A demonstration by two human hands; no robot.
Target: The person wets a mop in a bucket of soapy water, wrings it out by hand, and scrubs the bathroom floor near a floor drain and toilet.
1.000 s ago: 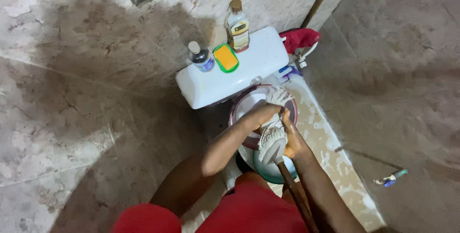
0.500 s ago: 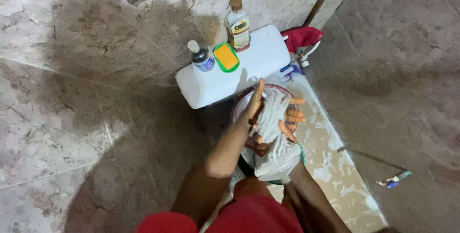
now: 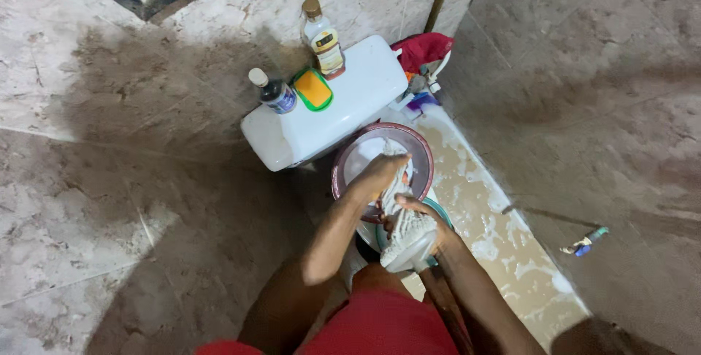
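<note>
A white string mop head [image 3: 406, 237] is held over a teal bucket [image 3: 441, 215] in front of a toilet. My left hand [image 3: 377, 177] grips the upper strands of the mop head. My right hand [image 3: 418, 215] wraps around the mop head lower down, near where the brown wooden handle [image 3: 445, 304] joins it. Both hands are closed on the strands. Behind them the toilet's dark red seat [image 3: 422, 152] is raised around the white bowl.
On the white cistern [image 3: 350, 103] stand a dark bottle [image 3: 274, 92], a yellow sponge in a green dish [image 3: 314, 89] and a clear bottle of yellowish liquid [image 3: 325, 40]. A red cloth [image 3: 420, 50] hangs at the right. Soapy water [image 3: 496, 231] covers the floor; a small tap [image 3: 582, 244] lies right.
Half a second ago my fingers were spread around the mop strands; now both hands are closed on them lower down. The view has shifted, so everything sits further left.
</note>
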